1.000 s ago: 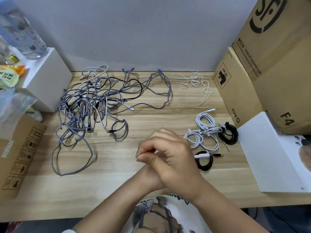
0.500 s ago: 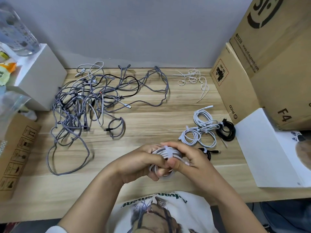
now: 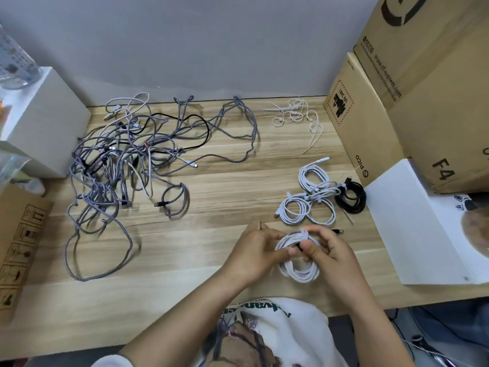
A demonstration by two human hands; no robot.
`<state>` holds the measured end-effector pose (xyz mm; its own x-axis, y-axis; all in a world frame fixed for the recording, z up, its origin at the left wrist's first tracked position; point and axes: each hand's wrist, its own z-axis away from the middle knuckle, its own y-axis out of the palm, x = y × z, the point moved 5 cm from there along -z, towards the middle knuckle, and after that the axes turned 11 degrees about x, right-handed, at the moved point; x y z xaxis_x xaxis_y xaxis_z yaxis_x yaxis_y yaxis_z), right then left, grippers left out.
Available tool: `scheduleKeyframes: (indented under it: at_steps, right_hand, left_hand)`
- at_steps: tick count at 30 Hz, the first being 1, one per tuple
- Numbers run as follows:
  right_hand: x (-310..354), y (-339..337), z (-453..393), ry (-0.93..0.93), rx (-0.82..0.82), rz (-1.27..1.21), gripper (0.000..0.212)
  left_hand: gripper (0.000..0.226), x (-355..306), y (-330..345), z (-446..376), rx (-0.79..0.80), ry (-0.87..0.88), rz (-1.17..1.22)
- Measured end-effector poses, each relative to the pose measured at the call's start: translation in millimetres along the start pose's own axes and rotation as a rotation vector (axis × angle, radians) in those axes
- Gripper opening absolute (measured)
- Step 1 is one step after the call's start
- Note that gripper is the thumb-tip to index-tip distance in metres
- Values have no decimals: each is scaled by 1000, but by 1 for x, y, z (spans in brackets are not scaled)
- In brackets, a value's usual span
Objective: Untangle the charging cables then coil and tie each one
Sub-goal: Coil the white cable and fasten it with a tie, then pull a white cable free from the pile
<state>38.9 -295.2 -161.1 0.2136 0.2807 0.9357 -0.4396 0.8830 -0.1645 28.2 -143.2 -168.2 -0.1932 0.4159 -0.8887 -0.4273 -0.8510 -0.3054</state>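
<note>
Near the front edge of the wooden table [image 3: 238, 300], both hands meet on a coiled white cable [image 3: 299, 271]. The left hand [image 3: 254, 255] has its fingers curled, with thumb and fingertips pinching the coil's left side. The right hand [image 3: 330, 250] grips the coil from the right, thumb pressed on the strands and fingers curled over the top, where a white tie [image 3: 303, 233] wraps the bundle. The lower loops of the coil hang free below the two hands, just above the table surface.

Just beyond the hands lie finished white coils [image 3: 308, 205], touching one another, and beside them on the right a black coil [image 3: 350, 198]. A dark plug end [image 3: 338, 231] pokes out behind the right hand's fingers. Farther back, near the wall, loose white ties [image 3: 293, 115] are scattered. Well apart on the left sprawls the tangled heap of grey braided cables [image 3: 119, 165], with a black cable [image 3: 195, 128] threaded through it.

Cardboard boxes [image 3: 397, 102] stand along the right side, with a white box [image 3: 412, 229] lying in front of them; another white box [image 3: 42, 120] sits at the left rear.
</note>
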Motion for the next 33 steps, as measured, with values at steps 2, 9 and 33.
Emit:
scheduleKeyframes:
  at_steps: [2, 9, 33]
  right_hand:
    - [-15, -20, -2, 50, -83, 49, 21]
    - [-43, -88, -14, 195, -228, 371, 11]
    - [16, -41, -57, 137, -121, 937, 22]
  left_hand:
    - [32, 6, 24, -15, 133, -82, 247]
    - [14, -6, 80, -56, 407, -392, 946]
    - [23, 7, 5, -16, 183, -296, 741]
